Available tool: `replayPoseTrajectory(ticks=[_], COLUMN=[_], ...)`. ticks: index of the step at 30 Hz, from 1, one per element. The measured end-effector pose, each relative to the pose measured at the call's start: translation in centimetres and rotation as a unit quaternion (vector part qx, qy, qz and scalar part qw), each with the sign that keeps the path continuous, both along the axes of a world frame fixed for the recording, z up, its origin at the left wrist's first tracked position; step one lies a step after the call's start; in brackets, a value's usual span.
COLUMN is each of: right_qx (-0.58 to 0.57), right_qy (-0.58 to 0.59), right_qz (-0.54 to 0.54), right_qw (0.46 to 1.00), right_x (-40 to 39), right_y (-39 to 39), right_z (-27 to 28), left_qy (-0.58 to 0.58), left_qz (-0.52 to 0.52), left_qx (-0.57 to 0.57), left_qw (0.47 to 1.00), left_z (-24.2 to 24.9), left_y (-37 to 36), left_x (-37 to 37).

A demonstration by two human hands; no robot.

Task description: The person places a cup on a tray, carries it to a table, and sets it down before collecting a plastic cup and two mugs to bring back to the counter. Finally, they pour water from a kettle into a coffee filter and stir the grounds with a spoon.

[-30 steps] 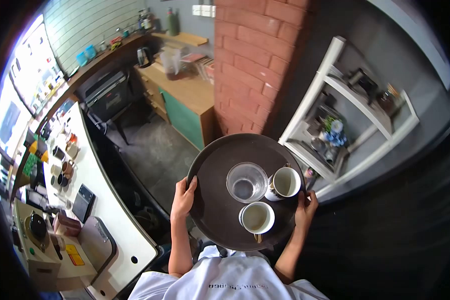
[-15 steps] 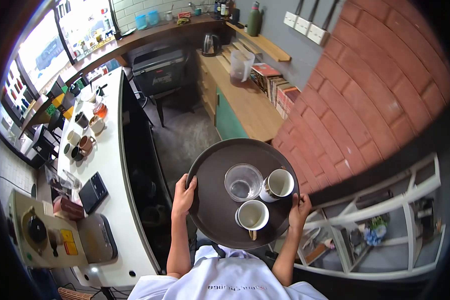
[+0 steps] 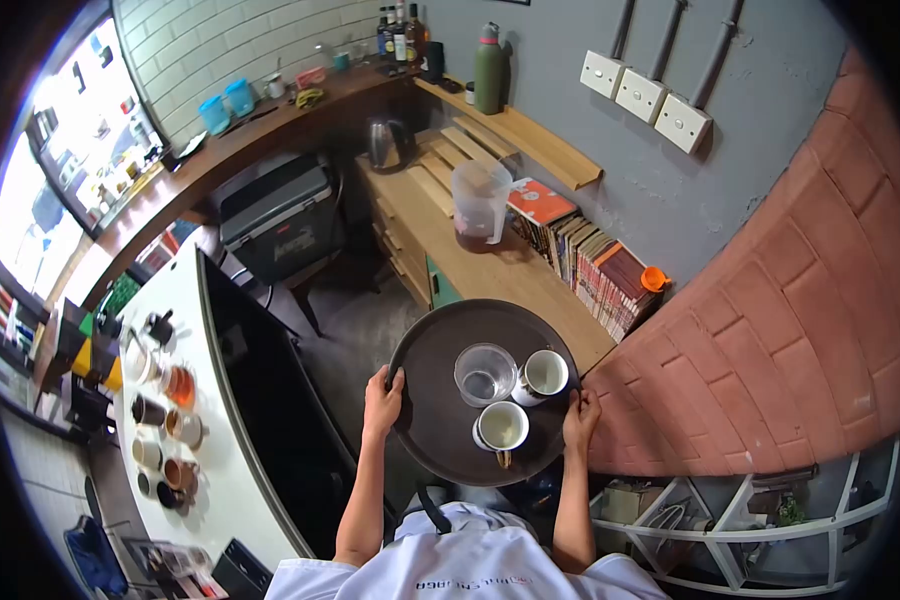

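Both my hands carry a round dark brown tray (image 3: 435, 420) in front of my body. My left hand (image 3: 381, 402) grips its left rim, thumb on top. On the right rim, my right hand (image 3: 581, 421) is closed in the same way. A clear plastic cup (image 3: 486, 375) stands near the tray's middle. Close to its right is a white mug (image 3: 545, 374) with dark markings. Nearer to me stands another white mug (image 3: 501, 428), its handle pointing toward my body. The undersides of the tray and some fingers are hidden.
Ahead is a wooden cabinet (image 3: 420, 215) bearing a clear pitcher (image 3: 481, 205), a kettle (image 3: 387, 144) and books (image 3: 600, 265). Left runs a white counter (image 3: 225, 470) with several cups and a jar of amber liquid (image 3: 179, 385). A brick wall (image 3: 750, 360) borders the right.
My body has moved forward toward the wooden cabinet, so it looks closer. The tray stays in both hands with the cup and mugs in the same arrangement.
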State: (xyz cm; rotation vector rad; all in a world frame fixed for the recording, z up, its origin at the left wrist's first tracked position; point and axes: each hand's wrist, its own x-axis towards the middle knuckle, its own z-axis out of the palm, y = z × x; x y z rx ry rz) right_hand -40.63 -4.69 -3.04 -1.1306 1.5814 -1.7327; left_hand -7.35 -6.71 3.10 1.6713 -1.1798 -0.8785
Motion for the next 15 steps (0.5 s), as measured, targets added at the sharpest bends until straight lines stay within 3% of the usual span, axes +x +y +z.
replayPoseTrajectory(ticks=[4,15], right_qx=[0.031,0.138], right_qy=[0.042,0.173], right_qz=[-0.048,-0.220], right_qw=[0.997,0.950], right_x=[0.6,-1.3], right_y=[-4.1,-11.9], right_z=[-1.3,-10.2], left_qy=[-0.085,-0.151], left_qz=[-0.038,-0.153], left_qx=[0.043,0.065], left_qw=[0.995,0.974], left_z=[-2.8,-11.3], left_y=[-6.9,-23.0], left_x=[0.6,-3.1])
